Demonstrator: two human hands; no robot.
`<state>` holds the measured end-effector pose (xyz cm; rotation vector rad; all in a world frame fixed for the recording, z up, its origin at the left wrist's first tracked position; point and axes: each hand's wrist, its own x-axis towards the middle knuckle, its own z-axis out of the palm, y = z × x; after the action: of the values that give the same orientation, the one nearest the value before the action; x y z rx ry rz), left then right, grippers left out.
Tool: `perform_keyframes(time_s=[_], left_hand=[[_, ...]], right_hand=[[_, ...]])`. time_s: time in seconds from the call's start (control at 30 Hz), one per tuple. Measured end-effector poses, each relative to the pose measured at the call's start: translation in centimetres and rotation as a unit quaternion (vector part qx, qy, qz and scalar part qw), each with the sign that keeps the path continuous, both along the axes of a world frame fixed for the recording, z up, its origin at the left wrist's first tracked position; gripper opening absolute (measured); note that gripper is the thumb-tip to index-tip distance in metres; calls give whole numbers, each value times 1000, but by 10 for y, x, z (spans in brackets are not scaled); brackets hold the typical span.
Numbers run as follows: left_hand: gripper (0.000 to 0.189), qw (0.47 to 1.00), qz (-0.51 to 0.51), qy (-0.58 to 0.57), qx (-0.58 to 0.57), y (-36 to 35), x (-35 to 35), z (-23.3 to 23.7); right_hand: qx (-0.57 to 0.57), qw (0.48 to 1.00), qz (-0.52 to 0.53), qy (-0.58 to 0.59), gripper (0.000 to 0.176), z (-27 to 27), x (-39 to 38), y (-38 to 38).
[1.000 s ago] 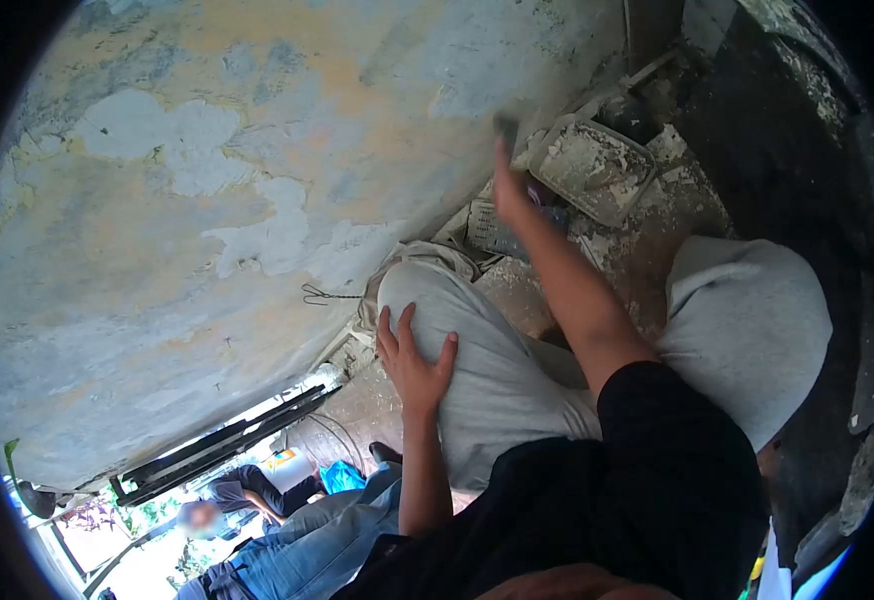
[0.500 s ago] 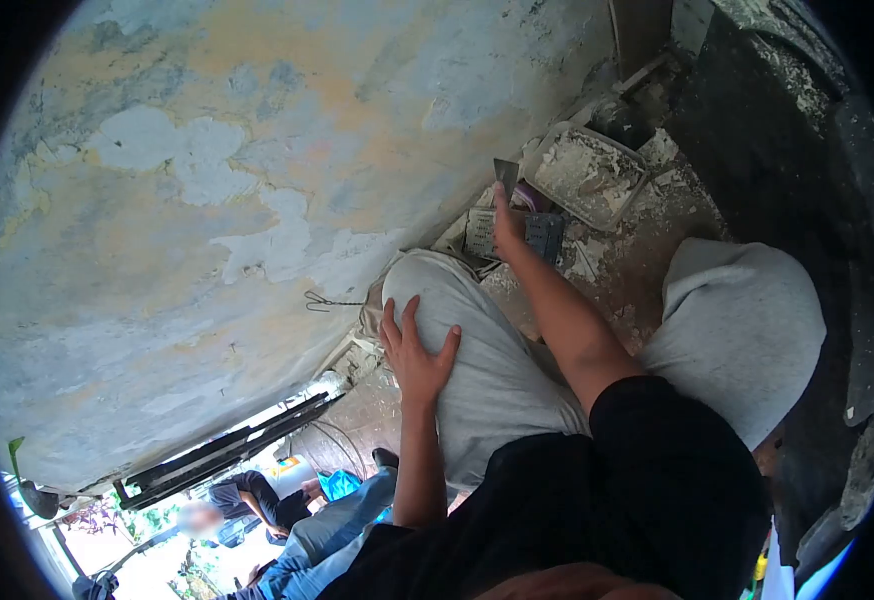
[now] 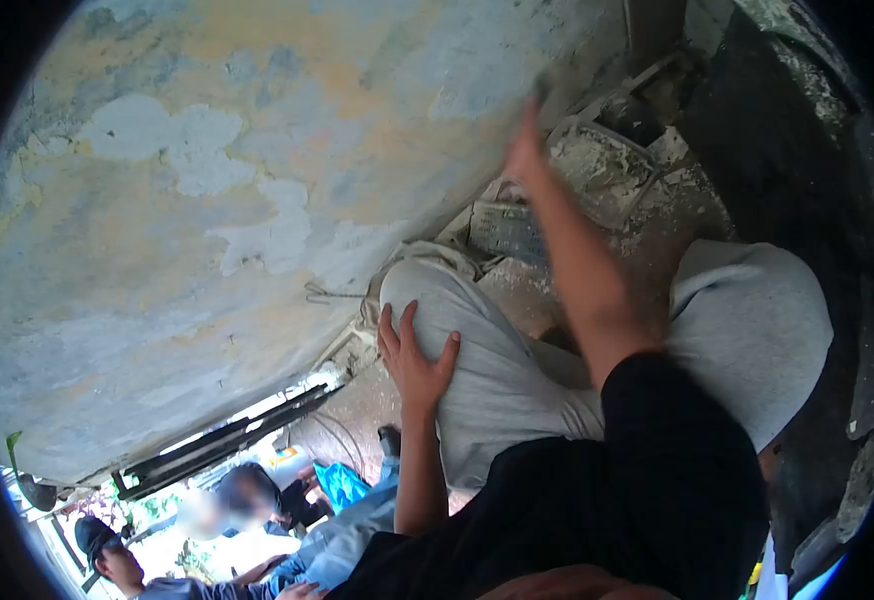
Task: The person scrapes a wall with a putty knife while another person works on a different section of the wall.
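Observation:
My left hand (image 3: 420, 362) lies on the knee of my grey trousers (image 3: 467, 340), fingers spread, nothing in it. Out in front, my right hand (image 3: 527, 155) is closed around a putty knife (image 3: 543, 86), smeared by motion, its blade pointing away from me close to the foot of the peeling wall (image 3: 287, 160). Past that hand stands a clear plastic tub (image 3: 607, 165) containing pale flakes. A grey perforated block (image 3: 507, 230) sits by the wall below my right wrist.
Paint flakes and debris litter the floor (image 3: 692, 200). A bent wire (image 3: 332, 294) sticks out near the wall's base. Behind me, at lower left, are a dark slatted frame (image 3: 227, 440), seated people (image 3: 257, 500) and a blue bag (image 3: 340, 485).
My right hand has swung forward and slightly right with the putty knife, away from the perforated block. My left hand stays on the knee. Another person's head has come into view at lower left.

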<state>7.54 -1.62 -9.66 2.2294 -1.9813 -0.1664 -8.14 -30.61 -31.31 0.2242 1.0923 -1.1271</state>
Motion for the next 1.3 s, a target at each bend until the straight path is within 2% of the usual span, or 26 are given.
perform_keyframes(time_s=[0.03, 0.07, 0.13, 0.2, 0.27, 0.37, 0.43, 0.5, 0.57, 0.6, 0.63, 0.7, 0.8, 0.87, 0.9, 0.97, 1.0, 1.03, 1.1, 1.23, 1.3], left_hand=[[70, 1000, 4, 6, 7, 8, 2, 5], [70, 1000, 1, 0, 20, 19, 8, 7], [70, 1000, 8, -4, 0, 9, 14, -7], [70, 1000, -1, -8, 4, 0, 3, -4], [70, 1000, -2, -20, 5, -8, -5, -2], [73, 1000, -8, 1, 28, -13, -7, -3], [73, 1000, -11, -2, 20, -15, -6, -6], [73, 1000, -10, -8, 20, -13, -2, -8], [73, 999, 1, -21, 26, -12, 3, -10], [73, 1000, 3, -11, 19, -9, 5, -8], [73, 1000, 2, 3, 14, -2, 6, -6], [72, 1000, 0, 4, 9, -7, 7, -8], [71, 1000, 1, 1, 5, -4, 5, -6], [71, 1000, 1, -12, 11, -3, 4, -2], [71, 1000, -5, -9, 12, -6, 0, -2], [71, 1000, -13, -7, 21, -6, -3, -2], [70, 1000, -12, -5, 21, -6, -3, -2], [70, 1000, -12, -3, 20, -7, -4, -2], [70, 1000, -25, -4, 16, -6, 0, -4], [70, 999, -38, -3, 4, -4, 7, -7], [70, 999, -33, -6, 5, -2, 8, -8]], right_hand=[[-28, 998, -34, -44, 114, 14, -45, -29], [-26, 998, -4, -51, 118, 17, -81, -39], [-33, 999, -8, -30, 115, 34, -87, -27], [-10, 999, 2, -34, 110, 42, -58, 3], [40, 998, -3, -50, 104, 24, -5, 39], [120, 987, 101, 46, 96, -6, 56, 89], [123, 983, 116, 66, 94, -19, 71, 101], [98, 982, 119, 107, 93, -23, 56, 76], [28, 998, 42, 31, 90, -17, 2, 6], [23, 999, -10, -37, 83, 16, -35, -18], [-32, 991, -107, -75, 75, 18, -58, -52], [-40, 993, -92, -59, 69, 45, -93, -59], [-73, 991, -113, 25, 71, 32, -65, -20], [-5, 993, -119, 28, 55, 7, -33, 15], [-1, 995, -68, 69, 46, -17, -14, 37], [-19, 994, -31, 108, 31, -46, 19, 82], [-44, 992, -46, 107, 26, -49, 32, 100], [-39, 992, -49, 108, 26, -47, 38, 115], [-102, 989, 29, 102, 20, -46, 44, 131], [-117, 986, 88, 81, 23, -72, 41, 131], [-10, 983, 163, 89, 27, -59, 31, 123]])
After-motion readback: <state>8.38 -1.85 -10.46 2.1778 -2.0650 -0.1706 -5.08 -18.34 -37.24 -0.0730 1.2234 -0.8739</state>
